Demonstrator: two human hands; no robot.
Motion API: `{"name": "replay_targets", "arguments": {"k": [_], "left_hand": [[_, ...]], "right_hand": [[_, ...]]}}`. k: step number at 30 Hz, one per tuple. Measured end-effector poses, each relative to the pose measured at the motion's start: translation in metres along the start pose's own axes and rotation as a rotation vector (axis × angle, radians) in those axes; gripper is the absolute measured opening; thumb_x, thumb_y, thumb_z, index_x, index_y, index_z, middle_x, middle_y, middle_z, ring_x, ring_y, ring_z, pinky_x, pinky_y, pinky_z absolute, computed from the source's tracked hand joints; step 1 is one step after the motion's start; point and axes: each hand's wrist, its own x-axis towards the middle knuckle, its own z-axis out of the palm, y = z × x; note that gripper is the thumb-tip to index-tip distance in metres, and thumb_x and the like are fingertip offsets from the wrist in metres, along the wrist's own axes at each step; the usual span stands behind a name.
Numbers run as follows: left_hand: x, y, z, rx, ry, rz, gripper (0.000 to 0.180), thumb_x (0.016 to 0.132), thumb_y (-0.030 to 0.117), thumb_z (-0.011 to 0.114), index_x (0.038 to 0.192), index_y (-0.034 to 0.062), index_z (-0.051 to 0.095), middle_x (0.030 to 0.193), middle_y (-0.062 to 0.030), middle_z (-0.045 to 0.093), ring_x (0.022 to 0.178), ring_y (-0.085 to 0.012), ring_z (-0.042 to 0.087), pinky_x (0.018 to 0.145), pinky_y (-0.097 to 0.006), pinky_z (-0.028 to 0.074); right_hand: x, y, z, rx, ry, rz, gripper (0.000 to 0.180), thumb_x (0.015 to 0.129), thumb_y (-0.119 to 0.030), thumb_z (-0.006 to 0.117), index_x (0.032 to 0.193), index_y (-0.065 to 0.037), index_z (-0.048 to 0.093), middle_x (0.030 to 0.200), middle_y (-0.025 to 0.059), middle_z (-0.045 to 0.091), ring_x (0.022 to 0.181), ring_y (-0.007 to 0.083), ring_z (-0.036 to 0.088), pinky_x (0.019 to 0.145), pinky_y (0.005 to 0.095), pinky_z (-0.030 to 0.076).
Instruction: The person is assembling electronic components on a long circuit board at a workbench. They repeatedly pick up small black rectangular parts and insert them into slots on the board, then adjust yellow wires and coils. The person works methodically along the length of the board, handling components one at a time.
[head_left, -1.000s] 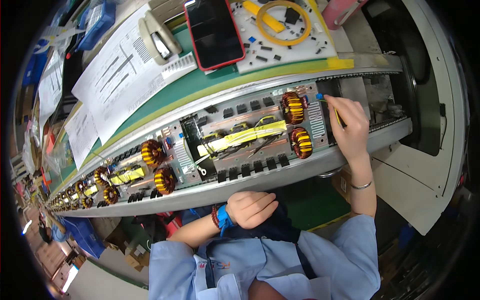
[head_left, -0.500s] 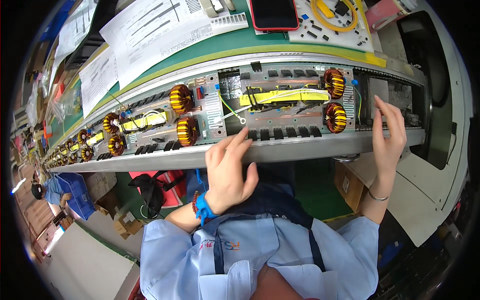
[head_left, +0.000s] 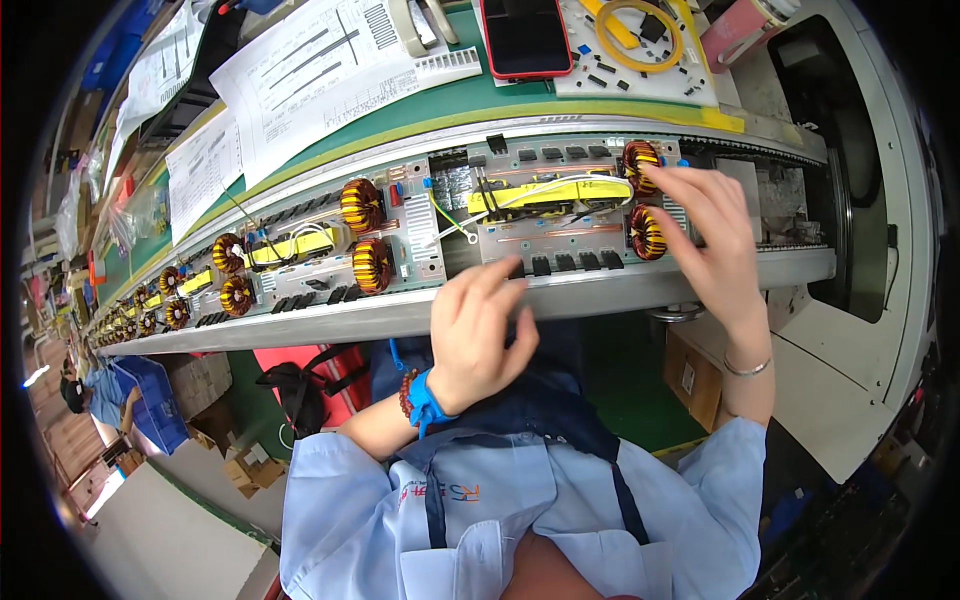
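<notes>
In the metal conveyor rail (head_left: 400, 322) lies a circuit board (head_left: 500, 240) with a yellow-taped transformer (head_left: 550, 190), white wires and black parts along its front edge. My right hand (head_left: 722, 250) is over the board's right end, its index finger at the upper copper-wound coil (head_left: 637, 158) and its thumb beside the lower coil (head_left: 646, 236). Thumb and fingers are apart. My left hand (head_left: 478, 330) rests at the front rail, fingertips near the board's front left corner, loosely bent with the thumb spread. A green-yellow wire with a ring terminal (head_left: 472, 238) lies just beyond it.
More coil-bearing boards (head_left: 410, 235) line the rail to the left. Behind it are printed sheets (head_left: 300, 80), a red-edged phone (head_left: 525, 40), and a white board with small parts and a yellow tape ring (head_left: 640, 65). A white machine (head_left: 850, 400) stands at right.
My right hand has moved left from the rail's right end onto the coils at the board's right end. My left hand has shifted slightly right along the front rail. The view has shifted a little.
</notes>
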Motion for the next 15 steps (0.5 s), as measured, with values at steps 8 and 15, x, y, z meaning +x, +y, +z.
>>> {"name": "replay_targets", "arguments": {"k": [8,15], "left_hand": [[0.059,0.011,0.016,0.206,0.064,0.142,0.036,0.069,0.010,0.076,0.102,0.0085,0.064,0.098,-0.0026,0.064,0.088,-0.0221,0.056,0.079,-0.035,0.040],[0.090,0.001,0.011,0.263,-0.214,0.225,0.014,0.074,0.011,0.066,0.086,0.0084,0.059,0.081,-0.0033,0.054,0.082,-0.0233,0.050,0.073,-0.037,0.038]], "right_hand": [[0.007,0.014,0.013,-0.220,-0.105,-0.194,0.025,0.071,-0.011,0.062,0.095,-0.010,0.069,0.082,-0.0003,0.057,0.084,0.0166,0.056,0.083,0.0328,0.040],[0.000,0.018,0.013,-0.133,-0.130,-0.199,0.024,0.072,-0.007,0.060,0.094,-0.005,0.069,0.099,0.0045,0.065,0.096,0.0195,0.060,0.085,0.0332,0.043]]}}
